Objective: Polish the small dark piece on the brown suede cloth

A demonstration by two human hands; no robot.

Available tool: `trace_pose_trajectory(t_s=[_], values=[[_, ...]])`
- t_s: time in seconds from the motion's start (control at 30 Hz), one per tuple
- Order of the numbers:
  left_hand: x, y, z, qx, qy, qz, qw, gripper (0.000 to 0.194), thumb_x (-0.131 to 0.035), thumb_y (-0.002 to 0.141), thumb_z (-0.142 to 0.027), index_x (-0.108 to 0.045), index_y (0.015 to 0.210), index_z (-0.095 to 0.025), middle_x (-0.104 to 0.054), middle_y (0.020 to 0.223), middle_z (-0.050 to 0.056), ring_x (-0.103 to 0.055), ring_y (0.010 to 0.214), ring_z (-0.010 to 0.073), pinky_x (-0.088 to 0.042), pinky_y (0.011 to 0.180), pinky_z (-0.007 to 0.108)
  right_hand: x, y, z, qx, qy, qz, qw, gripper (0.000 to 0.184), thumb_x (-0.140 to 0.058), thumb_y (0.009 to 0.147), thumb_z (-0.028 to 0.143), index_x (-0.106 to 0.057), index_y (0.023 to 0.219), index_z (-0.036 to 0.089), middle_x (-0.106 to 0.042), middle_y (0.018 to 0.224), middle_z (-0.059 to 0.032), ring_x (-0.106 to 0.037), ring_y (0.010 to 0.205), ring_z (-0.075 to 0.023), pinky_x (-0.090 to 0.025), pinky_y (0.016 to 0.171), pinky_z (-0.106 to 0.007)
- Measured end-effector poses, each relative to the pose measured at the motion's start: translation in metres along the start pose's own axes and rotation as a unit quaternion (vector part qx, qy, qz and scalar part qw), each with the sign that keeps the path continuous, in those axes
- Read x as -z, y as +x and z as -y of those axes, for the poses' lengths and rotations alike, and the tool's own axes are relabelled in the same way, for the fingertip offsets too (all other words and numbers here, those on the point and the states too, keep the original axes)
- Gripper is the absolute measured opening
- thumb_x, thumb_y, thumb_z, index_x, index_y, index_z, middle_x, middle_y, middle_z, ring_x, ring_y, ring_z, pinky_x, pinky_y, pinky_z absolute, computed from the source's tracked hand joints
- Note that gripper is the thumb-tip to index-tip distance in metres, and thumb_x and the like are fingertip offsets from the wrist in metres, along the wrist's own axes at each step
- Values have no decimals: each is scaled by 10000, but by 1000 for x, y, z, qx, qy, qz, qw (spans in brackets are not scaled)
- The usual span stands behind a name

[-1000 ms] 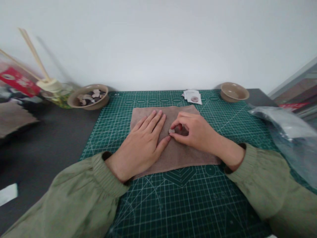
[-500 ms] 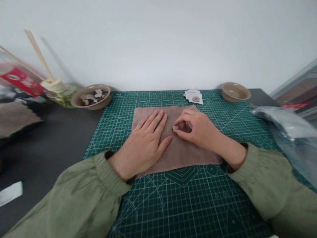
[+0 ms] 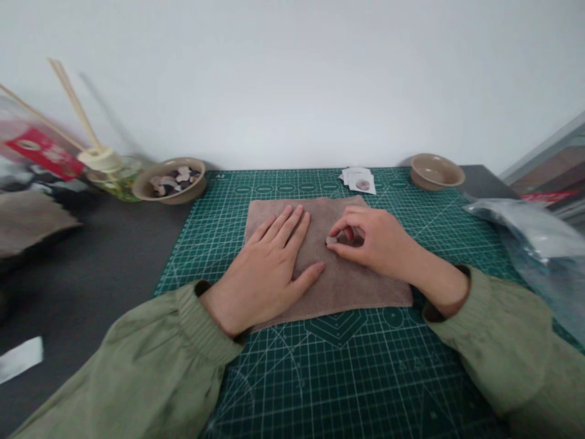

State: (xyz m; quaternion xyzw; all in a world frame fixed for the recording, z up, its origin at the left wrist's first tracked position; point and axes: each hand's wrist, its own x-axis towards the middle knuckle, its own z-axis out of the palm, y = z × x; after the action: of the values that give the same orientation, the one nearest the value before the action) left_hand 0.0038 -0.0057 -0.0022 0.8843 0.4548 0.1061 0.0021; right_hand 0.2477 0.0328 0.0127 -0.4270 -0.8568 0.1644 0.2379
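Observation:
A brownish-pink cloth (image 3: 347, 283) lies on the green cutting mat (image 3: 315, 378). My left hand (image 3: 267, 265) rests flat on the cloth's left half, fingers stretched out and thumb apart. Over the cloth's right half, my right hand (image 3: 381, 238) pinches a small pale grey stone-like piece (image 3: 330, 241) between thumb and forefinger. The piece is at or just above the cloth; I cannot tell whether it touches. My fingers cover part of it.
At the back left stands a bowl (image 3: 148, 184) of dark and pale pieces, beside a reed diffuser (image 3: 103, 160). Small printed cards (image 3: 361, 181) lie at the mat's back edge. Another bowl (image 3: 436, 171) and a clear plastic bag (image 3: 534, 238) are on the right.
My right hand has shifted slightly right and toward me with the small piece still pinched. My left thumb has moved a little to the right while the palm stays on the cloth.

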Motion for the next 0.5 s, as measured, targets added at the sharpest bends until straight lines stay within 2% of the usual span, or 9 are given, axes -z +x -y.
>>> trace_pose_trajectory(t_s=[0.07, 0.2, 0.33, 0.47, 0.5], values=[[0, 0, 0, -2, 1, 1, 1000, 846, -420, 1108, -642, -310, 1739, -90, -245, 1830, 155, -194, 1714, 327, -226, 1393, 526, -2, 0, 0, 3, 1, -14, 1000, 105, -816, 912, 271, -797, 976, 190, -676, 854, -6, -609, 770, -161, -429, 748, -317], [1, 0, 0, 2, 4, -1, 1000, 845, -419, 1110, -642, -310, 1738, -88, -250, 1828, 158, -197, 1714, 320, -227, 1392, 518, -2, 1, -2, 31, 28, 25, 999, 94, -814, 917, 273, -793, 973, 200, -683, 863, 4, -611, 758, -147, -429, 728, -301], [1, 0, 0, 3, 4, 4, 1000, 844, -426, 1107, -646, -311, 1740, -101, -251, 1829, 150, -200, 1714, 319, -241, 1387, 532, -1, 1, -4, 4, 1, -15, 1000, 107, -823, 916, 275, -796, 985, 198, -676, 850, -6, -610, 767, -162, -432, 746, -313], [1, 0, 0, 2, 2, 3, 1000, 853, -424, 1106, -643, -302, 1740, -86, -248, 1829, 159, -189, 1716, 317, -231, 1391, 525, -1, 1, -3, 41, 53, 44, 997, 111, -825, 920, 284, -789, 981, 198, -690, 861, 3, -617, 748, -146, -442, 718, -293], [1, 0, 0, 3, 0, 3, 1000, 852, -427, 1105, -644, -303, 1741, -91, -253, 1828, 158, -193, 1715, 319, -235, 1390, 524, -1, 1, -3, 35, 45, 42, 998, 111, -831, 916, 290, -792, 974, 203, -690, 849, 7, -614, 740, -146, -436, 713, -295]])
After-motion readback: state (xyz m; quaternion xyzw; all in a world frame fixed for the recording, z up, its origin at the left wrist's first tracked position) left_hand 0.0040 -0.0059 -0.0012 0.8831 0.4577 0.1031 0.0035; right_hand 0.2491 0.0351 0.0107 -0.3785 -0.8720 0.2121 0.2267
